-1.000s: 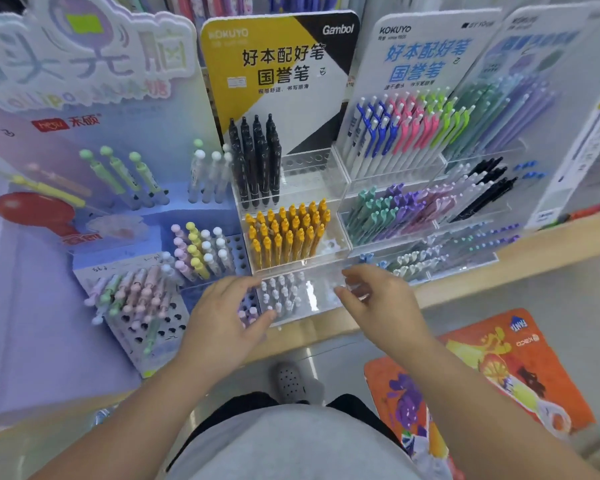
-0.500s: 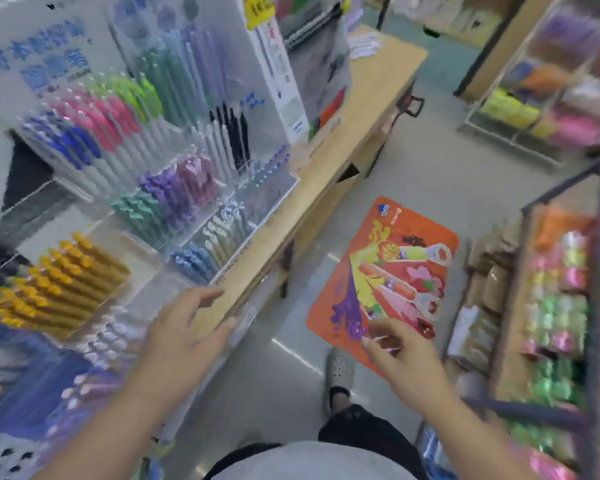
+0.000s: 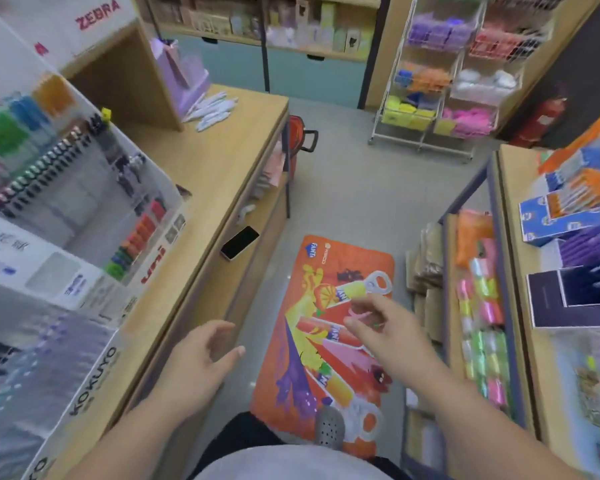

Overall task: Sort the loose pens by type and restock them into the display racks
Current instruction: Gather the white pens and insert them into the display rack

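Observation:
Clear display racks [image 3: 80, 209] full of coloured pens stand along the left, blurred by motion, on a wooden counter [image 3: 201, 174]. A pile of loose white pens [image 3: 210, 110] lies at the counter's far end beside a lilac box [image 3: 184, 77]. My left hand [image 3: 201, 362] hovers near the counter's front edge, fingers loosely spread, holding nothing. My right hand [image 3: 381, 330] hangs over the aisle above an orange floor mat [image 3: 326, 341], fingers relaxed and empty.
A phone [image 3: 239, 243] lies on a lower shelf under the counter. A shelf unit [image 3: 520, 306] with boxes and coloured packets lines the right side. A wire rack [image 3: 440, 77] stands at the aisle's far end. My grey shoe [image 3: 328, 427] is on the mat.
The view has swung right, away from the pen racks and down the aisle. Both hands have left the front of the rack and now hang in the air, empty.

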Available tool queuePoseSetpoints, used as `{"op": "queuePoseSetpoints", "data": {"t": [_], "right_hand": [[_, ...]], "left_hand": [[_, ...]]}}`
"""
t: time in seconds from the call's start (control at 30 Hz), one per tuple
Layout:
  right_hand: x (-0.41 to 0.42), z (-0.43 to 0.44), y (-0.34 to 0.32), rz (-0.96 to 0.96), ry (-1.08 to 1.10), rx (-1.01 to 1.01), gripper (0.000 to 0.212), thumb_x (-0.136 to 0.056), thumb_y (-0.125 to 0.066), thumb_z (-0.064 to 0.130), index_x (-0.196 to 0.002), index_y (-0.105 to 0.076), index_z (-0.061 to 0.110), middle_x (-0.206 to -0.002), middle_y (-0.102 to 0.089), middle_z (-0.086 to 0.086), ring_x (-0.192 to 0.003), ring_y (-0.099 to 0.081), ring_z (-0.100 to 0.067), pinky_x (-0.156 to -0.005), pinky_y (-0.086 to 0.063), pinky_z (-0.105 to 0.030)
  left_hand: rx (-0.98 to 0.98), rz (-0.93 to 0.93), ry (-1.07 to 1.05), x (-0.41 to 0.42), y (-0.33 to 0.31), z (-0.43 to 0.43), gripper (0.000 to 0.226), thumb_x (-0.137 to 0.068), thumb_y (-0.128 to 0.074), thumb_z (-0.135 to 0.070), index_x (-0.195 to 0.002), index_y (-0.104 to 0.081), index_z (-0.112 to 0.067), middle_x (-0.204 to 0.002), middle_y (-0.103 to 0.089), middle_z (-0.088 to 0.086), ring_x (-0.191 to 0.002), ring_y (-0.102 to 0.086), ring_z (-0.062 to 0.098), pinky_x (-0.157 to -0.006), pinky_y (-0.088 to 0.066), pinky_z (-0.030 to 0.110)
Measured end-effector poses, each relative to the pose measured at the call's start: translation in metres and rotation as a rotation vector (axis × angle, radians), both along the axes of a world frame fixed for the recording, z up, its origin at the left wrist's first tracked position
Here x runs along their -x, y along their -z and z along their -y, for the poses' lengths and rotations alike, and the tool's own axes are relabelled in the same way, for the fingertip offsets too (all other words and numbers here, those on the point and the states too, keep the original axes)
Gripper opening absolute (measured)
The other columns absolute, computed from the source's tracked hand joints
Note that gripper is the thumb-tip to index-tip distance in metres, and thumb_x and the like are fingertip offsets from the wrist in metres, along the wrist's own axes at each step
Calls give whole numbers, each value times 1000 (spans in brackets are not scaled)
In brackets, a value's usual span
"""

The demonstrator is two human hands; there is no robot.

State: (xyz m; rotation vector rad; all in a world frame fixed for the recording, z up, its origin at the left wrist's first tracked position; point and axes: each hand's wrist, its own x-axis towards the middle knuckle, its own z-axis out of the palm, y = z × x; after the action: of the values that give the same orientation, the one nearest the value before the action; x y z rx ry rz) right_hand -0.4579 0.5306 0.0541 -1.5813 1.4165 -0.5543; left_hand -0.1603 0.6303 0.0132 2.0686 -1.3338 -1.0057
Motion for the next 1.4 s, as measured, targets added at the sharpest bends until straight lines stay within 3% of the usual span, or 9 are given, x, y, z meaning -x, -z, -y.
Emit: {"op": "queuePoseSetpoints", "data": {"t": [0.13,0.37,0.57,0.7,0.8,1.0,1.1,1.23,1.4], "right_hand": [[11,111,-20,69,55,46,21,-87,-74,22,-106,-66,27,-94,-67,16,-73,-60,8,-62,-45,-7],[14,275,23,8,76,-55,21,-86,-75,21,-105,-67,28,-98,-70,14,-84,-62,7,-72,-46,-9],[-9,442,45,-86,165,-193,16,-83,-78,23,-94,-69,30,-95,-74,11,-87,-70,-7,-86,-56,-38],[-47,563,26,-122,139,-174,13,-83,-78,21,-91,-71,29,-88,-74,12,-82,-69,-8,-76,-53,-26],[-86,664,21,-133,4,-133,14,-86,-76,22,-96,-70,30,-91,-72,12,-76,-64,0,-68,-46,-12],[-183,839,38,-140,-331,-132,12,-87,-75,27,-95,-68,33,-92,-70,13,-72,-60,4,-66,-45,-10],[-241,920,54,-142,-556,-121,10,-86,-74,34,-93,-68,37,-92,-70,18,-82,-63,4,-76,-50,-17],[-326,992,56,-183,-903,-89,18,-87,-73,37,-103,-68,32,-96,-67,22,-89,-58,15,-72,-41,-2],[-436,1020,55,-207,-1229,-11,21,-87,-73,33,-104,-70,20,-94,-68,10,-86,-62,-7,-72,-41,-13]], "left_hand": [[-61,3,18,18,-1,92,32,-86,-73,-43,-113,-56,-41,-114,-62,-21,-106,-58,0,-92,-49,29],[0,-44,72,21,22,306,33,-88,-73,-37,-118,-59,-34,-113,-60,-23,-104,-54,-10,-86,-40,13],[80,-92,86,-33,-1,546,25,-85,-76,-30,-106,-64,-33,-101,-67,-17,-93,-63,1,-81,-46,15],[161,-152,-34,-69,-39,672,14,-87,-75,-30,-97,-65,-33,-95,-68,-10,-82,-63,8,-66,-46,15],[158,-118,-135,-102,-39,739,21,-85,-76,-34,-103,-65,-32,-100,-67,-12,-85,-60,2,-72,-45,20],[29,-97,-364,-151,1,806,25,-84,-77,-36,-104,-64,-34,-102,-66,-12,-89,-63,12,-82,-52,35],[-28,-86,-548,-163,17,831,28,-83,-78,-36,-106,-64,-35,-103,-65,-13,-92,-63,12,-82,-52,34],[-120,-77,-826,-167,26,837,31,-82,-77,-37,-110,-64,-32,-104,-65,-13,-90,-63,10,-84,-52,31],[-198,-71,-1111,-164,28,827,30,-82,-77,-38,-108,-63,-33,-104,-65,-9,-87,-62,9,-81,-50,30]]}}
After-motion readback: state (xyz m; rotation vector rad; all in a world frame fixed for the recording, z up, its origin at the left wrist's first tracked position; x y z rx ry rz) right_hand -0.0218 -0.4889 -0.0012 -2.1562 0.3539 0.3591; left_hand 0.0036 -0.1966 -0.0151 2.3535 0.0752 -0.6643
